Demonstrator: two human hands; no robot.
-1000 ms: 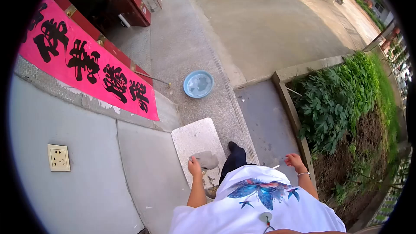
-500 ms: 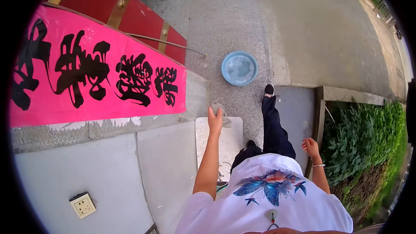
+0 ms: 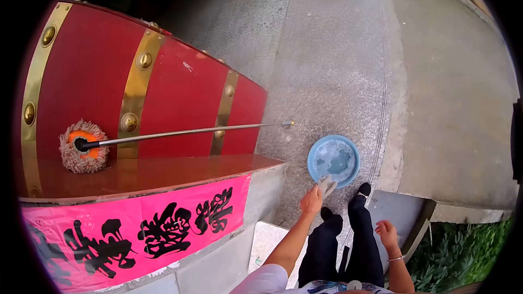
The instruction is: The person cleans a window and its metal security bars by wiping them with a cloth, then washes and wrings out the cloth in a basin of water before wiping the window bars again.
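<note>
A crumpled grey cloth (image 3: 327,184) hangs from my left hand (image 3: 311,200), whose fingers are closed on it. In this view the cloth overlaps the near rim of a blue plastic basin (image 3: 357,163). Foamy, cloudy water (image 3: 334,160) fills the basin, which stands on the speckled stone floor. My right hand (image 3: 386,233) hangs at my side with loosely bent fingers and nothing in it.
A round-headed mop (image 3: 81,147) leans along a red door (image 3: 180,92) with brass strips. A pink banner (image 3: 133,212) with black characters lines the wall at left. A pale slab (image 3: 264,242) lies by my feet; a planter edge (image 3: 417,228) borders green plants.
I have stepped forward past the slab. The cloth in my left hand is now close to the basin, and the whole mop and more of the red door have come into view.
</note>
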